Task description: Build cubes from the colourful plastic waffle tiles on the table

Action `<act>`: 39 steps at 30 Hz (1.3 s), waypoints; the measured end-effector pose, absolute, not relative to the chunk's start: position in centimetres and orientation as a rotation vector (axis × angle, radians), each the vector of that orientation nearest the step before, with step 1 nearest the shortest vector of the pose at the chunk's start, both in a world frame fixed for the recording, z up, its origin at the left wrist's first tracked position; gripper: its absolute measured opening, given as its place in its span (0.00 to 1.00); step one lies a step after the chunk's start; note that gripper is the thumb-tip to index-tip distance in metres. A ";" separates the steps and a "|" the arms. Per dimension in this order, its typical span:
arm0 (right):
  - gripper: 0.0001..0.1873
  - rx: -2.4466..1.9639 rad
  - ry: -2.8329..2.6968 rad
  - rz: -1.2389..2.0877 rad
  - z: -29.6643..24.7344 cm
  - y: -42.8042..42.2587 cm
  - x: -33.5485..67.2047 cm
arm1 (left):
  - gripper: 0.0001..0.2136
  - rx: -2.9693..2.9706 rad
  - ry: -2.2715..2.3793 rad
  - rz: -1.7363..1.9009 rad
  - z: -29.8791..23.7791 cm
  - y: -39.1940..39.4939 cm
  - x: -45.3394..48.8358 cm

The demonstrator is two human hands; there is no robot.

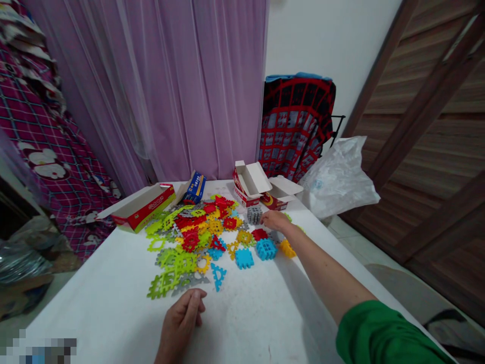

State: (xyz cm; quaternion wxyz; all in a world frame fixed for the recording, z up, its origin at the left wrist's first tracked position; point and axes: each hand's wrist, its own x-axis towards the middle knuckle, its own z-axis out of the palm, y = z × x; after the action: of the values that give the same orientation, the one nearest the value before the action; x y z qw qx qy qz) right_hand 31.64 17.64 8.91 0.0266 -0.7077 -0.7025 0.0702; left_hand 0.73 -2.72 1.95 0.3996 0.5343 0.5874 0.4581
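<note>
While open room is offered by the near part of the surface, its left edge is occupied by an open red-and-green box, its far edge by red boxes, white inside. The grey block is closely flanked by the right hand; whether it is gripped cannot be told. The left hand is curled, fingers together, near coloured pieces.

Seemingly a home, lilac curtain, pink plaid cartoon-print fabric, slatted wooden doors

The right hand (green-sleeved) is at a gray cube.
</note>
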 end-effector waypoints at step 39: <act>0.17 -1.105 -1.785 0.039 -0.3 -0.4 22.7 | 0.22 1.468 1.574 1.245 1.3 -2.2 1.2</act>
State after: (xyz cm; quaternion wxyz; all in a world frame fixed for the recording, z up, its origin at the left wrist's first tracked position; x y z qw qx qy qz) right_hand 22.70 -0.42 -0.33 0.4975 -0.4565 -0.7375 0.0163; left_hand 1.22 -2.19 1.35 0.3217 0.5589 0.5995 0.4741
